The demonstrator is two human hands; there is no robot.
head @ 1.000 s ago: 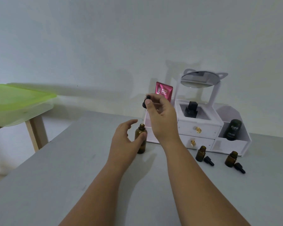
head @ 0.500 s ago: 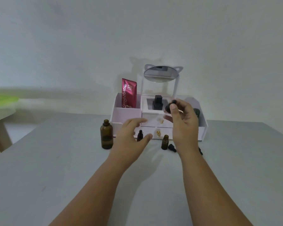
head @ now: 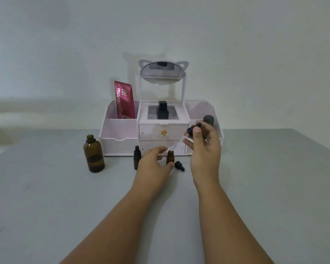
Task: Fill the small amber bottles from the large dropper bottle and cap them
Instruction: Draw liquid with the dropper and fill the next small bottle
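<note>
Small amber bottle (head: 170,156), uncapped, stands upright on the grey table (head: 46,197) just in front of the white organiser (head: 120,138), between a capped small bottle (head: 136,157) and a loose black dropper cap (head: 179,165) lying on its side. Large dropper bottle (head: 93,153) stands open, well apart to the left, liquid showing in its lower part.

My right hand (head: 205,149) holds the large bottle's dropper (head: 191,130) pinched at the black bulb between thumb and fingertips, glass stem slanting down and left toward the small bottle's mouth. Whether the stem carries liquid cannot be told.

My left hand (head: 154,164) is half open, thumb touching the small bottle's base, fingers curved near its far side; it is not yet closed round it.

Judgement: the step is delivering a charge into the small bottle. To do it well I should close the left hand on the body to steady it, bring the stem upright over the narrow neck, seat the tip inside, then squeeze slowly. A tilted stem risks drips on the table.

Both forearms extend forward, right wrist raised above the left.
</note>
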